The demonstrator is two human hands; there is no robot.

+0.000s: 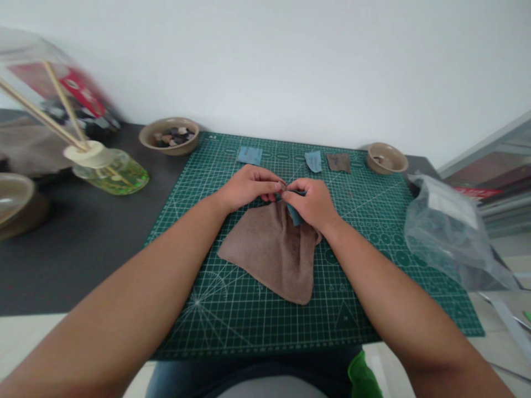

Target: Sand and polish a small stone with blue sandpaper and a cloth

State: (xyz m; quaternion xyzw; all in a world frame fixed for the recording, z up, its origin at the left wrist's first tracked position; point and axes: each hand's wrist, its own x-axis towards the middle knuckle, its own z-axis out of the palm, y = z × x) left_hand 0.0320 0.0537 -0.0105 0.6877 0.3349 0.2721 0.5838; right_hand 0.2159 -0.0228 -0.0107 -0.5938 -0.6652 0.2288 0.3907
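My left hand (253,188) is closed, its fingertips pinching a small brownish piece (284,186) that looks like a stone, mostly covered by fingers. Right against it, my right hand (311,202) is closed too, with a folded blue piece of sandpaper (295,215) sticking out below the fingers. The fingertips of both hands meet around the small piece. Beneath them a brown cloth (265,243) lies rumpled on the green cutting mat (257,326), its upper edge at my fingers.
Flat blue sandpaper (249,155), a curled blue piece (313,161) and a brown piece (338,162) lie behind my hands. A bowl of stones (170,135) stands back left, another bowl (387,158) back right. A reed diffuser (108,168) is left, a plastic bag (448,226) right.
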